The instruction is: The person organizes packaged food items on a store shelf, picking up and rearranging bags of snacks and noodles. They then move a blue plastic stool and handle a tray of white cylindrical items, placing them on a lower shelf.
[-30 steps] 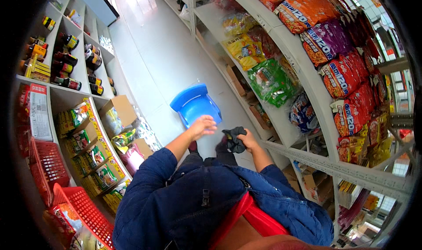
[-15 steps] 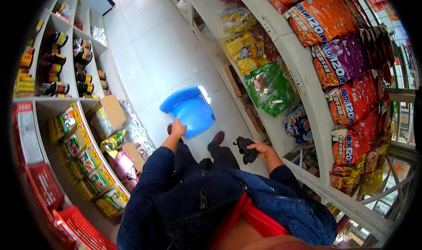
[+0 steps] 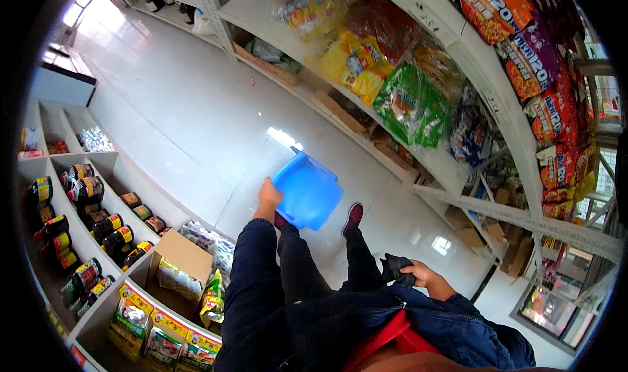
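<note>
Our left hand (image 3: 269,195) is clamped on the edge of the blue plastic stool (image 3: 309,192), fingers wrapped over its left side, and the stool hangs tilted out in front of us above the pale tiled floor (image 3: 190,117). It is a bright, glossy blue, boxy with rounded corners, and one short leg tip pokes up at its top; light glints off the floor just beside it. Our right hand (image 3: 422,275) is closed around a dark crumpled cloth (image 3: 397,269), held low by our hip; the cloth bunches out to the left of the fingers. Below the stool we see our dark trousers and one dark red shoe (image 3: 352,217) planted on the tiles. On our left, white shelves (image 3: 124,176) carry rows of dark sauce bottles (image 3: 85,189), with an open cardboard box (image 3: 183,257) and yellow-green packets lower down. On our right, the long rack (image 3: 458,169) holds big bags of snacks in yellow, green, orange and purple.
</note>
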Motion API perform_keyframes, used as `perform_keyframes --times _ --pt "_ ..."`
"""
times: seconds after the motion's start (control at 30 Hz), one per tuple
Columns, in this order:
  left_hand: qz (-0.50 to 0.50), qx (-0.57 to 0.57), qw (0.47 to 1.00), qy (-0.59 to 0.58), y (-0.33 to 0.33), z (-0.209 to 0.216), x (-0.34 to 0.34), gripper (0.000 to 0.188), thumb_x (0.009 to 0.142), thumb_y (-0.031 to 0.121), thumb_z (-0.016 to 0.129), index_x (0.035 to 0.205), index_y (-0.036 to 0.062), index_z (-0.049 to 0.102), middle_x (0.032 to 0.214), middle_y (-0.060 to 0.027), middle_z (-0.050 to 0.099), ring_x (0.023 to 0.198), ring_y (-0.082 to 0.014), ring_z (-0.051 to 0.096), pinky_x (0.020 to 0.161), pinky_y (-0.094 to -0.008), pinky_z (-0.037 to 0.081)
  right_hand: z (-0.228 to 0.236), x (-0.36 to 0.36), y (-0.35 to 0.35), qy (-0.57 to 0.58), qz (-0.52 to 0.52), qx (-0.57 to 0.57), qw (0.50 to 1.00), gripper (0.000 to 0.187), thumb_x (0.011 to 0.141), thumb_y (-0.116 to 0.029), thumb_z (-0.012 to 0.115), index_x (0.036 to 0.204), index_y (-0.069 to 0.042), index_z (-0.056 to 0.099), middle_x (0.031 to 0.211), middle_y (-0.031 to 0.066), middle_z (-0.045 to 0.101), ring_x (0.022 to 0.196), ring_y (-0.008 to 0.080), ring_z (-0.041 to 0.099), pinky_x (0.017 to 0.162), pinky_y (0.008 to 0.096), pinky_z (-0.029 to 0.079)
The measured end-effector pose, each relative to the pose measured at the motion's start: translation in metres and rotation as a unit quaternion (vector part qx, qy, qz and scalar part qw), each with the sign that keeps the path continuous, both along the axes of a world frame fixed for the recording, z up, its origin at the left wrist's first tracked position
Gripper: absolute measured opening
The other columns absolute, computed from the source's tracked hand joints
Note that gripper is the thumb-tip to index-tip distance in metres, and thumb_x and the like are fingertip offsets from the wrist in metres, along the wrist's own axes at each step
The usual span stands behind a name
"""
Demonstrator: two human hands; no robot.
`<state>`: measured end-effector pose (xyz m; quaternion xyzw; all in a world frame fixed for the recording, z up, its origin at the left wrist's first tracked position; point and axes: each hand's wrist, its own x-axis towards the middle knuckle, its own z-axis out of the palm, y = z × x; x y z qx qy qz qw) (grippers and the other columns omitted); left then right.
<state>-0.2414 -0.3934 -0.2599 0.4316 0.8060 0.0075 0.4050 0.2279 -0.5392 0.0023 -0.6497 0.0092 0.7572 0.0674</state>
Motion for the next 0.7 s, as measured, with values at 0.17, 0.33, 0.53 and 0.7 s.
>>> perform_keyframes --times 0.17,0.33,0.53,0.7 --pt "-0.078 -0.075 0.992 -0.070 0.018 0.015 0.009 0.058 0.066 0.022 0.064 0.118 0.0023 0.048 0.103 -0.0230 0.060 0.099 -0.0349 0.057 0.083 -0.0407 0.046 -0.006 0.000 -0.044 0.021 -0.050 0.014 0.998 0.043 0.076 0.001 0.056 0.118 -0.001 0.047 0.106 0.0132 0.059 0.095 0.0285 0.059 0.085 0.0431 0.048" --pt "-0.197 -0.098 0.955 -0.197 -0.033 0.015 0.093 0.075 0.064 0.023 0.067 0.130 0.0037 0.038 0.110 -0.0242 0.057 0.100 -0.0340 0.057 0.086 -0.0379 0.045 -0.002 0.034 -0.056 0.022 -0.073 0.038 0.996 0.050 0.076 0.001 0.057 0.124 -0.002 0.041 0.111 0.0137 0.056 0.100 0.0282 0.057 0.086 0.0427 0.048" --pt "-0.241 -0.089 0.957 -0.136 -0.087 0.044 0.197 0.065 0.071 0.019 0.055 0.131 0.0030 0.037 0.118 -0.0240 0.052 0.111 -0.0362 0.050 0.095 -0.0387 0.040 0.001 0.149 -0.095 -0.004 -0.077 0.092 0.993 0.041 0.075 0.000 0.058 0.115 -0.001 0.047 0.101 0.0117 0.059 0.090 0.0249 0.060 0.080 0.0398 0.050" --pt "-0.206 -0.054 0.976 -0.054 -0.124 0.055 0.256 0.061 0.069 0.019 0.056 0.127 0.0043 0.044 0.118 -0.0236 0.052 0.110 -0.0356 0.050 0.095 -0.0392 0.040 0.009 0.289 -0.165 -0.100 -0.088 0.067 0.989 0.041 0.071 0.002 0.058 0.111 0.000 0.046 0.094 0.0140 0.059 0.078 0.0288 0.061 0.068 0.0437 0.053"
